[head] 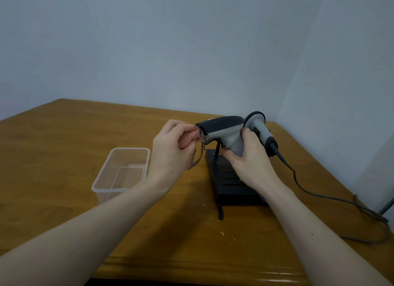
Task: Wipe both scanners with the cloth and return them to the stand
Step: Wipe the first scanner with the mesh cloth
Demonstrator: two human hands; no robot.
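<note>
My right hand (248, 158) grips the handle of a grey and black scanner (223, 128), held level above the black stand (232, 185) with its nose pointing left. My left hand (170, 149) holds a pink cloth (190, 136) with a checkered edge, bunched and pressed against the scanner's front window. A strip of the cloth hangs down below the hand. The second scanner (259, 126) sits behind on the right of the stand, head up, with a grey cable (319, 195) running off to the right.
A clear plastic tub (128, 158) stands on the wooden table (64, 158) left of my hands. Small crumbs lie near the stand's front. A wall closes the back and the right side. The table's front edge is near me.
</note>
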